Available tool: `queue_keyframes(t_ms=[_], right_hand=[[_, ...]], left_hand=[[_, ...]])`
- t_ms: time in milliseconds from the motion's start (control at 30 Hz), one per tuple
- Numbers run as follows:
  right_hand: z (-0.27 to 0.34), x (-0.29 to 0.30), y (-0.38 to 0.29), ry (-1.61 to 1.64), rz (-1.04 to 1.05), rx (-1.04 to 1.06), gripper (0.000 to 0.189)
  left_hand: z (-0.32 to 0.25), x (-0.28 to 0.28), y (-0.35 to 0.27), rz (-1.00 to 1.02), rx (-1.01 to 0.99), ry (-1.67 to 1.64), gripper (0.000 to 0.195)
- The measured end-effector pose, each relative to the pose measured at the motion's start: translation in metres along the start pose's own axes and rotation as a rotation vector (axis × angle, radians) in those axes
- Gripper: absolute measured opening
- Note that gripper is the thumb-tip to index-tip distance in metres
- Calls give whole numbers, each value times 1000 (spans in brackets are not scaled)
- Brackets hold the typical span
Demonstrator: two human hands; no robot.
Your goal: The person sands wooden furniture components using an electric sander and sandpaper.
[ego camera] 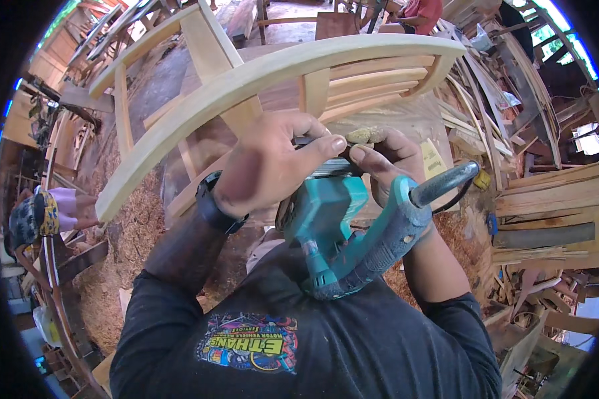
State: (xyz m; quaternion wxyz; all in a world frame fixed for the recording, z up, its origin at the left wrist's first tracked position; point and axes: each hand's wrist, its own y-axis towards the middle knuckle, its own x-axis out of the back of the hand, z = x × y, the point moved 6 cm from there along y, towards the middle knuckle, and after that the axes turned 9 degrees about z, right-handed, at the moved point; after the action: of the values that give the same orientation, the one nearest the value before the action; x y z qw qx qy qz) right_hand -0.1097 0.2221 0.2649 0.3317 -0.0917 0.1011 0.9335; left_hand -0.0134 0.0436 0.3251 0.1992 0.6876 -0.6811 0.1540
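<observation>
A teal power sander [329, 204] with a dark grey grip lies tilted against my chest, its metal base towards the bench. My left hand [289, 157], with a dark watch on the wrist, has thumb and fingertips pinched at the sander's base edge, on a thin dark piece that is mostly hidden. My right hand [392, 157] is beside it, its fingers closed around a small rough yellowish-brown piece [365, 134], perhaps folded sandpaper, at the same edge. Just beyond both hands lies a pale curved wooden chair frame [274, 65] with slats.
A yellowish sheet [432, 159] lies on the workbench [404, 119] to the right. Wood shavings [135, 244] cover the floor. Stacked boards [554, 204] stand at right. One person [422, 17] sits at the top, another [45, 214] is at far left.
</observation>
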Motion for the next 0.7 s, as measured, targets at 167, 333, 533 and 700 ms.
queue_keyframes(t_ms=[167, 333, 533, 700], right_hand=[[-1, -1, -1, -12, -2, -20, 17], [-1, 0, 3, 32, 30, 31, 19], [-6, 9, 3, -33, 42, -71, 18], [-2, 7, 2, -116, -3, -96, 14]], left_hand=[[0, 0, -7, -36, -16, -15, 27], [5, 0, -9, -72, -8, -28, 28], [16, -4, -9, -57, 9, -144, 23], [15, -5, -8, -55, 5, -170, 22]])
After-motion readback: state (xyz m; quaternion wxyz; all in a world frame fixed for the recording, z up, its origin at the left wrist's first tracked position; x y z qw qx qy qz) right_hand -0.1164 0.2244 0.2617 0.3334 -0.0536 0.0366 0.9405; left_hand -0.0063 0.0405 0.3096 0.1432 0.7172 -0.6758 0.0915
